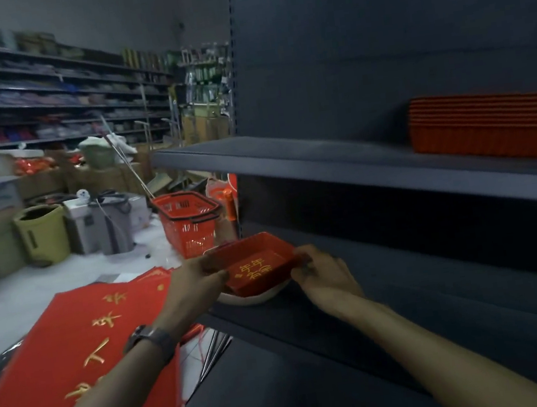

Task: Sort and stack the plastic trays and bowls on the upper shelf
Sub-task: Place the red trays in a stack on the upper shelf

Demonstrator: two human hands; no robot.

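left hand (195, 280) — fingers pinch 9 o'clock rim of red rectangular plastic tray (258, 267) | right hand (323, 274) — fingers curl on 3 o'clock rim, likely for a level lift | tray over white round bowl (255, 297), lower shelf (406, 288) | matching red tray stack (488, 132), upper shelf (288, 157), 2 o'clock

tray (257, 268) is showing red with gold characters | bowl (255, 298) is showing white | far-right tray stack (488, 132) is showing red | left banners (85, 344) are showing red with gold

head cam, fwd-down, close to shelving (358, 172)
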